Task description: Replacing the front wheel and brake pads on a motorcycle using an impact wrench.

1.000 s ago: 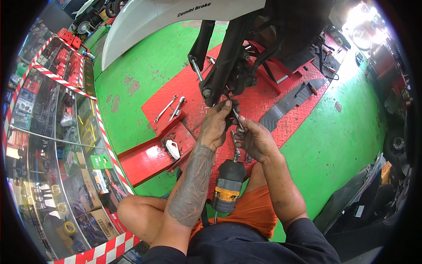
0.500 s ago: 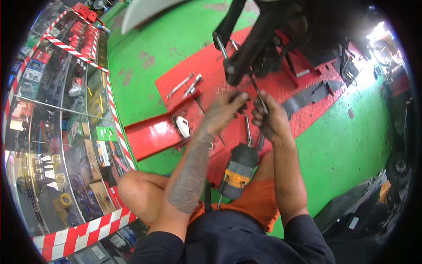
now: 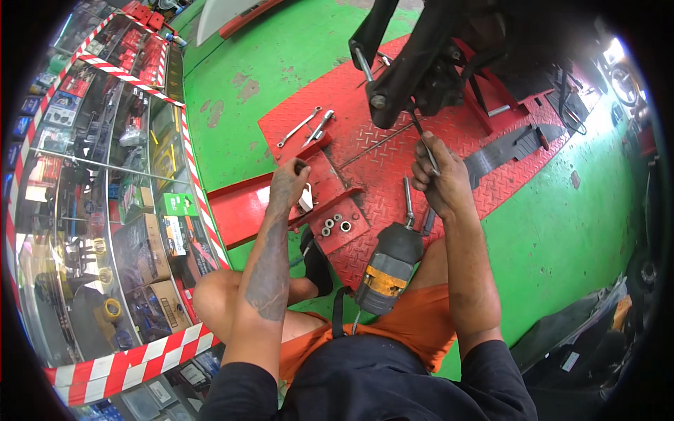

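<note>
My right hand (image 3: 444, 174) is closed round a slim metal hand tool (image 3: 431, 156), whose dark end reaches up to the underside of a black vehicle part (image 3: 428, 84); contact there is hard to tell. My left hand (image 3: 288, 184) is apart from it, over the red metal tray (image 3: 239, 214), with its fingers curled. What those fingers hold, if anything, is hidden. Beside that hand lies a white piece (image 3: 306, 198), partly covered. Several metal sockets (image 3: 328, 228) stand on the red plate below. A grey and yellow power tool (image 3: 386, 277) with a long metal shaft (image 3: 408, 200) lies before my lap.
A combination wrench (image 3: 300, 127) and another metal tool (image 3: 319, 128) lie on the red tread-plate platform (image 3: 379, 158). A thin rod (image 3: 375, 146) lies nearby. A dark strip (image 3: 498, 154) is at right. Glass display shelves (image 3: 98, 210) edged with red-white tape stand left.
My left hand has moved left and away from my right hand, to the red tray, uncovering the sockets. My right hand keeps hold of the metal tool at the black part.
</note>
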`<state>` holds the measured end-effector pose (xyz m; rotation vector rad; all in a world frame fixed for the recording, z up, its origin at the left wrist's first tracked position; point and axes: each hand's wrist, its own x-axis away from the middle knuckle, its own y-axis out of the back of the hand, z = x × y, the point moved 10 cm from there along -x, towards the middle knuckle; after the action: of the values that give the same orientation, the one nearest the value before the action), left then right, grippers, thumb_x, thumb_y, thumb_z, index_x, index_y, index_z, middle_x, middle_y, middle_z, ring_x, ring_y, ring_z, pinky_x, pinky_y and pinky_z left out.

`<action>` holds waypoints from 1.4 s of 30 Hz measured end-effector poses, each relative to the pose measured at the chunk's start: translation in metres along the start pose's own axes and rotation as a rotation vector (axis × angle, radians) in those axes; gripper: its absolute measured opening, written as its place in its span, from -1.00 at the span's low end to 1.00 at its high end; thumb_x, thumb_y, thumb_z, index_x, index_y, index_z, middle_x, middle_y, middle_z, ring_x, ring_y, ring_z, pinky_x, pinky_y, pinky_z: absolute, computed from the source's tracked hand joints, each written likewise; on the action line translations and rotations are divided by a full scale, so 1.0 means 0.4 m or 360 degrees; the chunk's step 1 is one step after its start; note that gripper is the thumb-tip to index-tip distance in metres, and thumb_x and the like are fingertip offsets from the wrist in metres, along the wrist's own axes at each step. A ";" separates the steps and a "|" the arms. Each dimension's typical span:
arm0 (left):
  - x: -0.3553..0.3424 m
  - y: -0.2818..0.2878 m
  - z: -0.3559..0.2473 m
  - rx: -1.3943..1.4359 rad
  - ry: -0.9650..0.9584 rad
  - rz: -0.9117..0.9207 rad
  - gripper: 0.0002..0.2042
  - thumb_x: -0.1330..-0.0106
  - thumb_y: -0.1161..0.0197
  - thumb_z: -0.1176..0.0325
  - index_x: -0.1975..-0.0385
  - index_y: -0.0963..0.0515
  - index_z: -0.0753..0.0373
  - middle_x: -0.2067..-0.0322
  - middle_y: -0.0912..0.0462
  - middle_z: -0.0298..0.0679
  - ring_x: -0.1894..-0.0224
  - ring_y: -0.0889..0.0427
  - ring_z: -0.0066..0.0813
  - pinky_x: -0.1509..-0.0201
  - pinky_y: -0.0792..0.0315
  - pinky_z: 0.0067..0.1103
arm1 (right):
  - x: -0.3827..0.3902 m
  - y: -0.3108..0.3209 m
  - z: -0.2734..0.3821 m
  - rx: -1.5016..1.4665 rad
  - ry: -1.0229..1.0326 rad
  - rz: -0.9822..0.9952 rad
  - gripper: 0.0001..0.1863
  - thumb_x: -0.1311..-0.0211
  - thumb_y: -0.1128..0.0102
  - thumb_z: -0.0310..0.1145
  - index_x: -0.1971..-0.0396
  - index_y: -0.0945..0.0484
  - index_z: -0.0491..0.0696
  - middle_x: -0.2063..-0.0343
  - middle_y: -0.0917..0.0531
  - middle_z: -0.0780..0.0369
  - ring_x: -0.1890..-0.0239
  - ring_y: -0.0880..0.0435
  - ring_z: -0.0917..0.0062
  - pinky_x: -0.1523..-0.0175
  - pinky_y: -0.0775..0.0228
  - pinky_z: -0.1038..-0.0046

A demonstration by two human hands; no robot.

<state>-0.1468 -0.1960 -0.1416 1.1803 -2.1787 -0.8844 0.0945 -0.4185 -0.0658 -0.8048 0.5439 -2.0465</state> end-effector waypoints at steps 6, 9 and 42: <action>0.024 -0.223 -0.278 -0.0276 -0.1064 0.0313 -0.75 -0.33 -0.24 0.17 0.23 -0.61 0.25 0.39 -0.68 -0.04 0.27 -0.69 -0.07 0.17 -0.52 -0.29 | -0.009 0.012 0.005 0.0133 0.0028 -0.0038 -0.65 -0.42 -0.13 -0.07 0.45 -0.47 -0.03 0.77 -0.29 0.43 0.73 -0.32 0.67 0.56 -0.17 0.55; 0.047 -0.506 -0.310 -0.0522 -0.1007 0.0938 -0.78 -0.32 -0.20 0.16 0.27 -0.60 0.18 0.30 -0.66 -0.06 0.17 -0.65 -0.09 0.09 -0.50 -0.21 | -0.010 0.015 0.010 0.0174 0.0031 -0.0056 -0.65 -0.43 -0.13 -0.08 0.47 -0.48 -0.03 0.78 -0.31 0.42 0.74 -0.33 0.66 0.57 -0.18 0.55; 0.376 -0.039 -0.726 -0.0630 -0.1647 0.0036 -0.84 -0.01 -0.31 0.40 0.50 -0.43 0.20 0.66 -0.43 -0.29 0.65 -0.49 -0.28 0.61 -0.31 -0.41 | -0.056 -0.023 -0.028 -0.0497 0.0043 0.0281 -0.71 -0.40 -0.13 -0.19 0.51 -0.40 0.01 0.63 -0.33 0.40 0.60 -0.27 0.69 0.46 -0.11 0.56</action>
<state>-0.0135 -0.4193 0.0572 0.5127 -2.5048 -2.1326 0.0911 -0.3940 -0.0755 -0.8767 0.9329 -1.8367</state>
